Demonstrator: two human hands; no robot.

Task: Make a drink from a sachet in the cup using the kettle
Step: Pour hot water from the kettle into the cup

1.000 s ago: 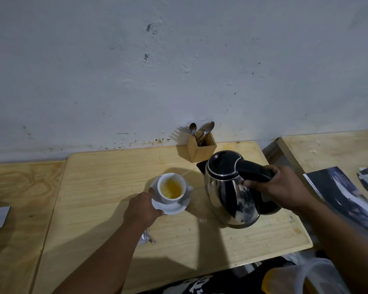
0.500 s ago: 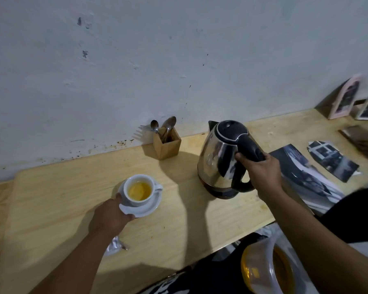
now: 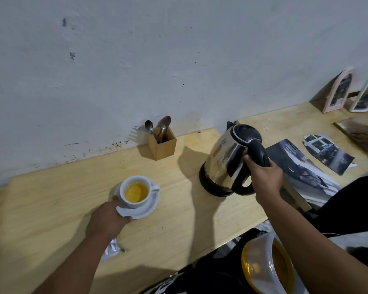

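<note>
A white cup (image 3: 123, 187) holding orange-yellow liquid stands on a white saucer (image 3: 146, 210) on the wooden table (image 3: 51, 194). My left hand (image 3: 107, 218) grips the saucer's near-left rim, thumb against the cup. The steel kettle (image 3: 225, 158) with a black lid sits upright on its black base at the table's right end. My right hand (image 3: 263, 177) is closed around the kettle's black handle. A torn silver sachet (image 3: 113, 249) lies on the table under my left forearm, partly hidden.
A wooden holder (image 3: 163, 145) with spoons and a fork stands against the wall behind the cup. Printed photos (image 3: 306, 172) and picture frames (image 3: 338, 92) lie on the adjoining table to the right. A plastic container (image 3: 261, 266) sits below the table's front edge.
My right hand carried the kettle away from the cup to the right and set it upright on its base. My left hand stayed on the saucer. The view swung right.
</note>
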